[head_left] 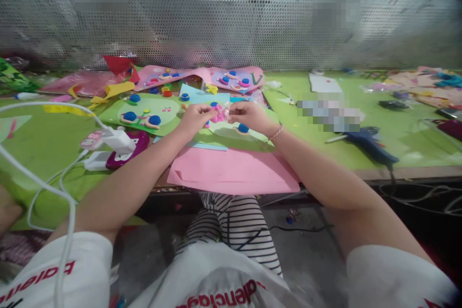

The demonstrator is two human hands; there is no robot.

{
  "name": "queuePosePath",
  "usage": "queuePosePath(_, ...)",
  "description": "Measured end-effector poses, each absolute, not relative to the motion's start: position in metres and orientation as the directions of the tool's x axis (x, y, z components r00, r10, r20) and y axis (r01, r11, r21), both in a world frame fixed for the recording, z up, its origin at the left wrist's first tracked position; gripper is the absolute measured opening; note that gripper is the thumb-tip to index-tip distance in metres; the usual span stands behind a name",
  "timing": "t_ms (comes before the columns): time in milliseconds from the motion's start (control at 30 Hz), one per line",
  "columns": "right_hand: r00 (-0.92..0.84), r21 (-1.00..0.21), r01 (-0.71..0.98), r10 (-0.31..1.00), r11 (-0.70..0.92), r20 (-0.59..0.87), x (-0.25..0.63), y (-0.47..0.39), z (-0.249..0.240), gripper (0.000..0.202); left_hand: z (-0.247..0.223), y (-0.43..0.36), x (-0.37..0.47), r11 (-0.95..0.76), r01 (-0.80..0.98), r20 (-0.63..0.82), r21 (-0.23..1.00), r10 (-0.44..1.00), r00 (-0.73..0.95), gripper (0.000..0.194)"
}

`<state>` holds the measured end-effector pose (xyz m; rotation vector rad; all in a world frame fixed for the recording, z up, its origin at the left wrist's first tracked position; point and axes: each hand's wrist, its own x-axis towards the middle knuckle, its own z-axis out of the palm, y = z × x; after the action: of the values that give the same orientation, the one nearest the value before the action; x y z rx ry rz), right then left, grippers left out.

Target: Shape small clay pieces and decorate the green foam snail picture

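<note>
Both hands meet above a green craft sheet (169, 106) decorated with blue-domed snail-like shapes (154, 121). My left hand (197, 118) pinches a small bright pink piece (217, 114), whose exact kind is too small to tell. Thumb and fingers of my right hand (249, 115) are closed on the edge of a small clear plastic bag (227, 111) beside the pink piece. Whether the pink piece is inside the bag or just against it I cannot tell. Under the near edge of the green sheet lies pink foam sheet (234, 171).
A blue glue gun (371, 144) lies on the right, its cord over the table edge. White chargers (119, 142) and looping cables (39, 173) are at left. Pink decorated sheets (236, 79) lie along the perforated metal screen (216, 19). Part of another person's arm (7, 207) shows at far left.
</note>
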<state>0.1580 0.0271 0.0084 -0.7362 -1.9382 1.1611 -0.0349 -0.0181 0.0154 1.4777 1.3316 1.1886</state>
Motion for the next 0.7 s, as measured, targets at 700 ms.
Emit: queuePosePath(700,-0.338,-0.886,0.024,0.838,0.464,0.429,0.145,0.021,0.008,0.037,0.013,-0.019,-0.030,0.067,-0.225,-0.036,0.972,0.990,0.138,0.025)
